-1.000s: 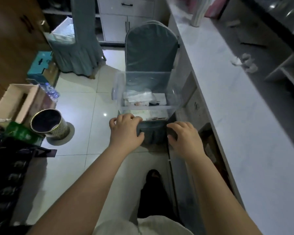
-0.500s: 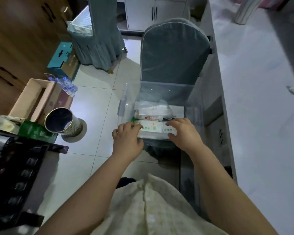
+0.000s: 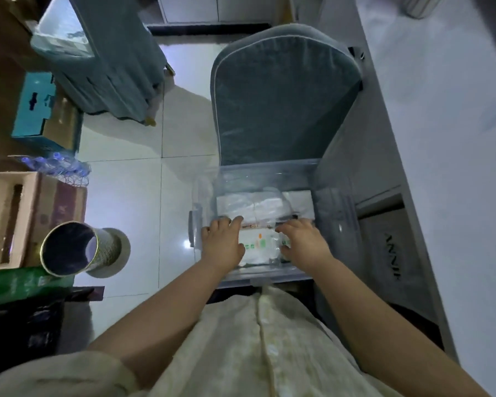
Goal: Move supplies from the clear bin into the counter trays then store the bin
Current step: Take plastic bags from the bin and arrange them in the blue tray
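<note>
On the chair seat at your twelve o'clock, the clear bin (image 3: 258, 179) sits against the counter (image 3: 430, 156); your left hand (image 3: 222, 243) and right hand (image 3: 304, 243) clasp a white packet (image 3: 259, 245) inside, open floor (image 3: 126, 202) at nine.

White tiled floor (image 3: 126, 196), grey padded chair (image 3: 281, 96), white counter (image 3: 441, 138), dim light

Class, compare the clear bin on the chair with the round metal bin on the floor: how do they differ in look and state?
The clear bin is rectangular with see-through walls; the round metal bin is cylindrical and opaque, with a gold rim. The clear bin rests on the grey chair and holds white packets; the metal bin stands on the floor tiles, its inside dark. Both hands reach into the clear bin, neither into the metal bin. Both bins are open-topped.
</note>
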